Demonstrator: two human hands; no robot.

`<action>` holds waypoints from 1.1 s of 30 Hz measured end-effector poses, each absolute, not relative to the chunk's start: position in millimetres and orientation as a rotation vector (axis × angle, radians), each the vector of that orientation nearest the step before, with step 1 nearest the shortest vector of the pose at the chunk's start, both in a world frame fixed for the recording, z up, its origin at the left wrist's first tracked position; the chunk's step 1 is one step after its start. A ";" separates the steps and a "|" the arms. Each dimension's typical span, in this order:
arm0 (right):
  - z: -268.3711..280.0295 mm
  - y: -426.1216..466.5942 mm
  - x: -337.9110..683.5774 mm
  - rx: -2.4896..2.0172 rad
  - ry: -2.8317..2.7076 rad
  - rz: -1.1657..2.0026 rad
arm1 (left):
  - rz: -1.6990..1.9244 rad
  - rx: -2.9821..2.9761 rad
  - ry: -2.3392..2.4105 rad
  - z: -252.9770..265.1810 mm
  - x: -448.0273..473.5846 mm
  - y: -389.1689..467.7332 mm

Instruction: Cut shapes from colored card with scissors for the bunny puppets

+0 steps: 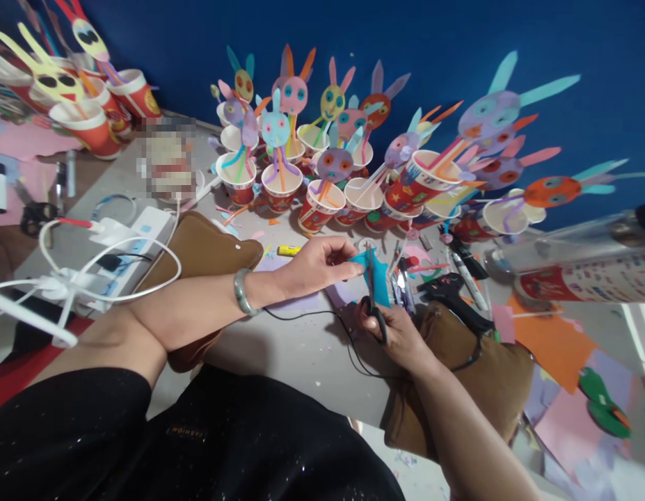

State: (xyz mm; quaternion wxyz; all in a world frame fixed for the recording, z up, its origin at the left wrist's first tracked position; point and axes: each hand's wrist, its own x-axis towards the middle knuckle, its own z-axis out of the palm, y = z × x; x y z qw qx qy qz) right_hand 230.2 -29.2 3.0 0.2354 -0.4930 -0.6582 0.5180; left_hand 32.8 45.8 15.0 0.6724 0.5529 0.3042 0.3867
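In the head view my left hand [322, 263] pinches the left edge of a piece of blue paper [382, 280]. A bracelet circles that wrist. My right hand [395, 334] is closed round the black handles of a pair of scissors [373, 285]. The scissors point away from me, with their blades lying across the blue paper. Below my left hand lies a sheet of lilac paper [298, 296]. A yellow stick with dark print [289, 250] rests just beyond my left wrist.
Red paper cups [322, 207] with paper rabbit heads stand along the blue wall. A white power strip [139, 243] with tangled cables is at left. Brown cushions [197, 250] lie under both forearms. At right are a black glue gun [452, 289], orange paper [549, 341] and stacked cups.
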 end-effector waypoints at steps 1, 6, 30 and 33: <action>2.7 -29.3 230.2 -1.347 -1.806 1.419 | 0.871 1.249 0.680 14.4 32.8 45.6; 0.1 -30.0 230.5 -1.330 -1.790 1.433 | 0.866 1.288 0.660 12.2 32.2 45.4; 2.6 -30.3 229.3 -1.402 -1.753 1.402 | 0.781 1.127 0.734 18.3 33.4 43.9; 2.8 -30.0 229.4 -1.397 -1.767 1.394 | 0.814 1.208 0.687 16.1 33.9 43.9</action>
